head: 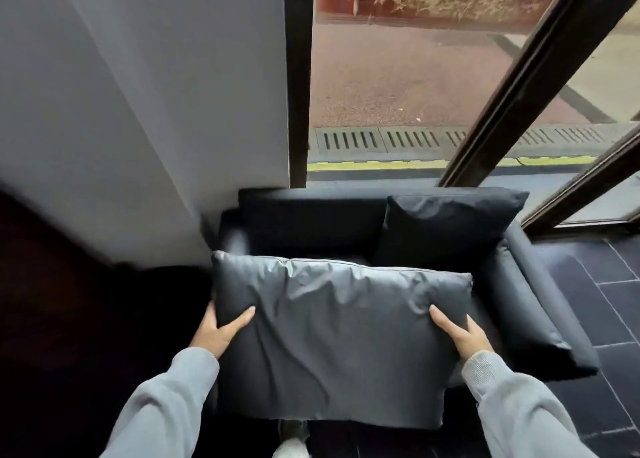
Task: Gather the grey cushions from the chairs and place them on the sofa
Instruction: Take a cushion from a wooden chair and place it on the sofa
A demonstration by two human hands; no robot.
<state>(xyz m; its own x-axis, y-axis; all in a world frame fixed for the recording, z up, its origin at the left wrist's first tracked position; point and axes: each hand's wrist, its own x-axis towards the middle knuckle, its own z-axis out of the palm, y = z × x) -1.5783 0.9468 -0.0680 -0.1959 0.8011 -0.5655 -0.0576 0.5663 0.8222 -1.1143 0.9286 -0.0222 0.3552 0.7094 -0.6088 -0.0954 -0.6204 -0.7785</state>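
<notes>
We hold one grey cushion (341, 343) between both hands, out in front of us and above the front of the sofa (526, 305). Our left hand (221, 329) clasps its left edge with the thumb laid over the top face, and our right hand (462, 334) does the same on the right edge; the fingers of both go under the cushion and are hidden. The cushion's long axis runs left to right, level with the sofa's back, so the seat lies straight ahead and below it, and neither hand is clearly nearer. A second cushion (446, 229) leans upright against the backrest on the right side, which leaves the left part of the seat as the likely spot, in our judgement. The held cushion covers most of the seat, so we cannot tell what lies on it. The dark area at the left is too blurred to make out. Our sleeves (166, 405) are cut off by the lower edge.
</notes>
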